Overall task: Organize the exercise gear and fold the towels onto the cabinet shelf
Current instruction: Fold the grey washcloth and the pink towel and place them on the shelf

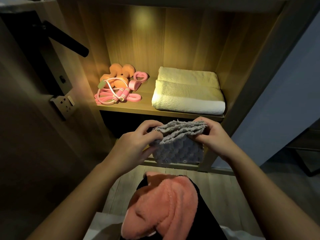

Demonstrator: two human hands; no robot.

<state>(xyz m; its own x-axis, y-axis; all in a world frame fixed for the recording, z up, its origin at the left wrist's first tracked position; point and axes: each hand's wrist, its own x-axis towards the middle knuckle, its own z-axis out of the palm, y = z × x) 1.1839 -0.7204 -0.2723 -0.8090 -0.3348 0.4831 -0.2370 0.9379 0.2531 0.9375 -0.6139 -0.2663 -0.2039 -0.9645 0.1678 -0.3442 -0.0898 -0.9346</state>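
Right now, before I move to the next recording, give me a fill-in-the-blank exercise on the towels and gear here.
1. The left hand and right hand both grip the small towel, whose colour is ____.
2. On the shelf, the folded white towel lies to the ____ of the dumbbells.
3. The jump rope lies in ____ of the dumbbells.
Missing words: grey; right; front.

A crumpled grey towel (pixel 176 144) hangs below the shelf (pixel 147 103), where a folded cream towel (pixel 188 94) lies beside pink gear (pixel 121 97)
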